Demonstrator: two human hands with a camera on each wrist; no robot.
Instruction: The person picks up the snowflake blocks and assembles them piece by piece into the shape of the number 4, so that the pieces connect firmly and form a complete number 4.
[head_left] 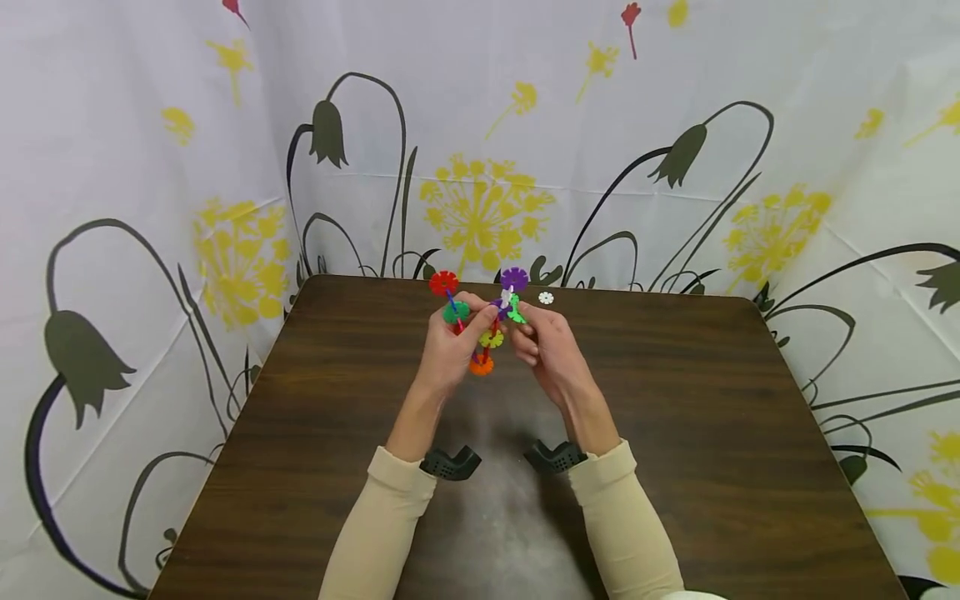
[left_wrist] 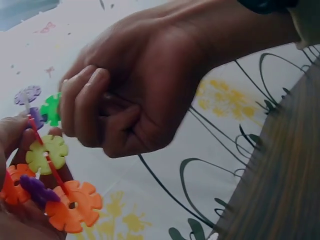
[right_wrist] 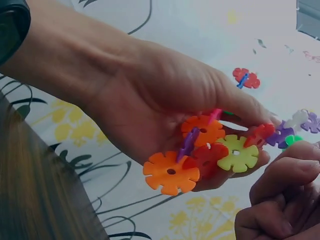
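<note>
Flower-shaped interlocking discs form a joined chain, held in front of me above the far part of the table. My left hand [head_left: 448, 348] grips the chain around its middle, the thumb near a purple disc. A red disc [head_left: 443, 283] and a darker green disc [head_left: 456, 312] stick out on its left. The yellow disc [left_wrist: 47, 154] and orange disc [left_wrist: 75, 206] hang below the left fingers. My right hand [head_left: 557, 343] pinches a bright green disc [left_wrist: 51, 109] against the purple one. Above it stand a white disc [right_wrist: 298, 119] and another purple disc [head_left: 514, 279].
One loose white disc [head_left: 546, 297] lies near the back edge of the dark wooden table [head_left: 697, 433], just beyond the right hand. A white curtain [head_left: 480, 100] printed with flowers surrounds the table's back and sides. Both wrists wear black camera mounts.
</note>
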